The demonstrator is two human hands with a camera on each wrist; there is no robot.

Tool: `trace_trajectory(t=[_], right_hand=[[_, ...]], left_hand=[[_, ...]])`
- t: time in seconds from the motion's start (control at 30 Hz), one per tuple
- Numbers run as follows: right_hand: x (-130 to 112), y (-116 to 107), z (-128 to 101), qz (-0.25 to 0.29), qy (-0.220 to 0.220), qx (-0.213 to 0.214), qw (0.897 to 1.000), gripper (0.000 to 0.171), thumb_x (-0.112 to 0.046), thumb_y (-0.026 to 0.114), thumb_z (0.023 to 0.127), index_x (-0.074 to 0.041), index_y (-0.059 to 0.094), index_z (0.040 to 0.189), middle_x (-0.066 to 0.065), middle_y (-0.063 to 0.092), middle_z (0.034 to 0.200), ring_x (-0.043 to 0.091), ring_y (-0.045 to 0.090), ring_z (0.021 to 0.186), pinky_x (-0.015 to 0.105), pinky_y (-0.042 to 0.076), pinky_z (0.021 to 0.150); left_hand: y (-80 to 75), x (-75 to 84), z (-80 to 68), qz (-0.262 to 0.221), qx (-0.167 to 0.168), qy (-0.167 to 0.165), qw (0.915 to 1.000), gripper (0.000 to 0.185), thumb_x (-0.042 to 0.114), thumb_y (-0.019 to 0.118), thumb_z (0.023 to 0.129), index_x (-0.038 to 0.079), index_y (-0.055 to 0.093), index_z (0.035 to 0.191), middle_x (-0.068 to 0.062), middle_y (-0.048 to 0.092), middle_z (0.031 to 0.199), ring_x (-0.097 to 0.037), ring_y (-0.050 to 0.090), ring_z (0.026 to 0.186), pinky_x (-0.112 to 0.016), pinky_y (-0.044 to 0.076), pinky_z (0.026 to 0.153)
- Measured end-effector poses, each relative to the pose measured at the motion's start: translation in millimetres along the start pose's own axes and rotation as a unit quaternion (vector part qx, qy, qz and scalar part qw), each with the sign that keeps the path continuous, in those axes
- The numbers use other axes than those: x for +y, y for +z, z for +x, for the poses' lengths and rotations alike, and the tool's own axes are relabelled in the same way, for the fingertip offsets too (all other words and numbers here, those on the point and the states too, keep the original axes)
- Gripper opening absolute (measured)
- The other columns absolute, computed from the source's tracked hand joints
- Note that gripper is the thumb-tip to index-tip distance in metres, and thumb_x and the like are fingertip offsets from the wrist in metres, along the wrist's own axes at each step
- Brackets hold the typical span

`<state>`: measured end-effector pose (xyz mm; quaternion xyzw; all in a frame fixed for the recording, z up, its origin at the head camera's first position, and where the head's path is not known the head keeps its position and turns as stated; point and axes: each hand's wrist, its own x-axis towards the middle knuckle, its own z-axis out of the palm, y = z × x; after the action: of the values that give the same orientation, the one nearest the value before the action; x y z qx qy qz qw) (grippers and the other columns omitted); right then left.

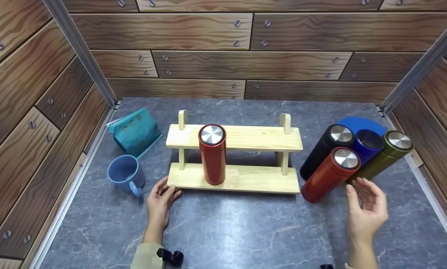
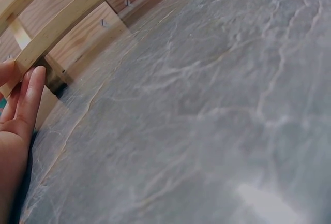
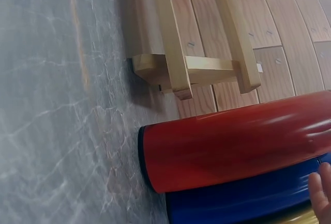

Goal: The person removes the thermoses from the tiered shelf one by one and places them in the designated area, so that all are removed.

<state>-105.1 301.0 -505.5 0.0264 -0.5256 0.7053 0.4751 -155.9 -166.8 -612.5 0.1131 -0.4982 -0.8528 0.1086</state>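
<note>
My left hand (image 1: pixel 160 203) pinches the front left corner of a two-tier wooden rack (image 1: pixel 261 180), its thumb above the lower board; the left wrist view shows the fingers (image 2: pixel 32 97) at the board's underside. A red bottle (image 1: pixel 215 162) with a silver lid stands upright on the lower board. Over on the right, my right hand (image 1: pixel 368 215) is held with loosely bent fingers beside a second red bottle (image 1: pixel 324 181), nothing in its grasp. Behind that bottle cluster a black bottle (image 1: pixel 320 155), a blue bottle (image 1: pixel 369 141) and an olive-green bottle (image 1: pixel 382 158).
A blue mug (image 1: pixel 124 173) sits left of the rack, with a teal pouch (image 1: pixel 135 130) behind it. Behind the bottles lies a flat blue round object (image 1: pixel 361 122). Wood-patterned panels (image 1: pixel 208 31) and metal rails (image 1: pixel 83 52) enclose the grey marbled table (image 1: pixel 223 231).
</note>
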Motion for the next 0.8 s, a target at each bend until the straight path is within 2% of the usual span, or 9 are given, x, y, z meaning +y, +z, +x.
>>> trace_trajectory(t=[0.23, 0.63, 0.8], right_hand=[[-1, -3, -8, 0.002, -0.014, -0.006, 1.0, 0.031, 0.03, 0.059, 0.07, 0.026, 0.052, 0.1, 0.026, 0.064, 0.09, 0.028, 0.063, 0.082, 0.028, 0.055, 0.073], [-1, 0, -18, 0.018, -0.009, -0.057, 0.998, 0.033, 0.033, 0.056, 0.069, 0.029, 0.049, 0.101, 0.028, 0.062, 0.089, 0.028, 0.063, 0.081, 0.027, 0.057, 0.073], [-2, 5, -21, 0.034, -0.008, -0.085, 0.996, 0.034, 0.036, 0.053, 0.068, 0.03, 0.047, 0.101, 0.03, 0.061, 0.09, 0.029, 0.063, 0.082, 0.028, 0.057, 0.074]], left_hand=[[-0.7, 0.9, -0.8, -0.004, -0.003, 0.001, 1.0, 0.05, 0.001, 0.07, 0.081, -0.003, 0.049, 0.127, -0.02, 0.052, 0.106, -0.026, 0.062, 0.088, -0.046, 0.055, 0.083], [0.4, 0.0, -0.3, 0.0, -0.004, 0.012, 0.9999, 0.052, -0.003, 0.068, 0.082, -0.006, 0.046, 0.129, -0.018, 0.054, 0.104, -0.025, 0.062, 0.086, -0.044, 0.057, 0.08], [0.3, 0.3, -0.7, -0.001, 0.0, 0.004, 1.0, 0.051, -0.002, 0.069, 0.082, -0.004, 0.048, 0.128, -0.019, 0.053, 0.105, -0.026, 0.062, 0.087, -0.044, 0.056, 0.081]])
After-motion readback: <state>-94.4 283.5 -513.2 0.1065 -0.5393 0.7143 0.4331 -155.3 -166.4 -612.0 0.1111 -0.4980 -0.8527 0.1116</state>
